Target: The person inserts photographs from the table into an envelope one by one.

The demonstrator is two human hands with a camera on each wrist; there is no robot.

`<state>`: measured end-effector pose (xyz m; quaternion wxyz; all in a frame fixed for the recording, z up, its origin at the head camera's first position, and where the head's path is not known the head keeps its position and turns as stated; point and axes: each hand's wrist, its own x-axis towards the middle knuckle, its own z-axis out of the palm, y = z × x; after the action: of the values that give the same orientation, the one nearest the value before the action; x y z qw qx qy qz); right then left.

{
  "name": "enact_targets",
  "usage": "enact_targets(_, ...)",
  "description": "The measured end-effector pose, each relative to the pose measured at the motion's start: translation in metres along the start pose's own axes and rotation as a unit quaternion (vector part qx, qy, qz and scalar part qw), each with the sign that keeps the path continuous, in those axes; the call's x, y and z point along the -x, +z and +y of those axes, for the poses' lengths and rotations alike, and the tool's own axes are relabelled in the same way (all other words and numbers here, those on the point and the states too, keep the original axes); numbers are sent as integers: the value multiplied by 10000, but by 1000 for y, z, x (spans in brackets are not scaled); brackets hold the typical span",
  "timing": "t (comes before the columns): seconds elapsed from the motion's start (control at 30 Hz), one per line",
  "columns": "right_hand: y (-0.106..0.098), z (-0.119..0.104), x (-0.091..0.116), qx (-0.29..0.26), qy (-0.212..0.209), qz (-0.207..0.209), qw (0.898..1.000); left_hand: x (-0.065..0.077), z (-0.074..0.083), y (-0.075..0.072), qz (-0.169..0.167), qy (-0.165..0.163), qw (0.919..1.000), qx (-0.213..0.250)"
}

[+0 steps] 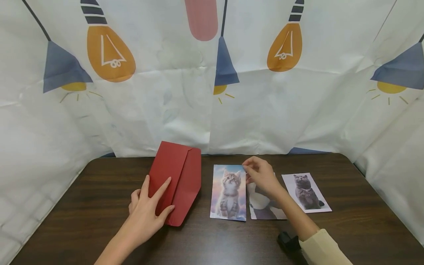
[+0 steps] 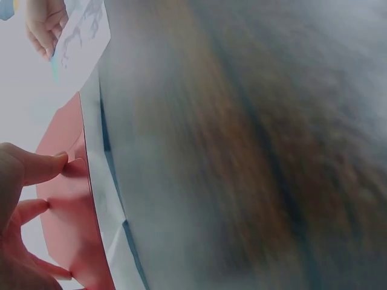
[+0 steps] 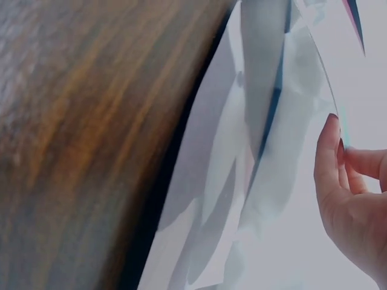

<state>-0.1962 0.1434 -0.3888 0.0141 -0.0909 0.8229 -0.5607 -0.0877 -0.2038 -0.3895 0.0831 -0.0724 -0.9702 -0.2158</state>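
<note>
My left hand (image 1: 145, 213) grips a red envelope (image 1: 190, 184) by its left side, with fingers and thumb spread over its face. The envelope's far end rises above the table's back edge in the head view, and its pointed flap faces right. My right hand (image 1: 263, 176) pinches the upper right corner of a kitten picture card (image 1: 230, 195) between thumb and fingertips. The left wrist view shows that card (image 2: 87, 42) held up off the table. Below the right hand lies a card with a white and grey picture (image 1: 261, 202), partly hidden by the hand and forearm.
A grey cat card (image 1: 306, 193) lies to the right on the dark wooden table (image 1: 361, 221). Near the right sleeve is a black object (image 1: 287, 242), perhaps part of the wrist camera. A white curtain (image 1: 185, 110) with lamp prints hangs behind the table.
</note>
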Motion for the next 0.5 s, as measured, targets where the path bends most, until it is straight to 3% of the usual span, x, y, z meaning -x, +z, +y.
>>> enact_targets(0.23, -4, -5, 2, -255, -218, -77, 9994, -4, 4, 1, 106, 97, 9999, 53)
enact_targets(0.5, -10, -9, 3, -497, -194, 43, 9986, -8, 9, 2, 244, 237, 9994, 90)
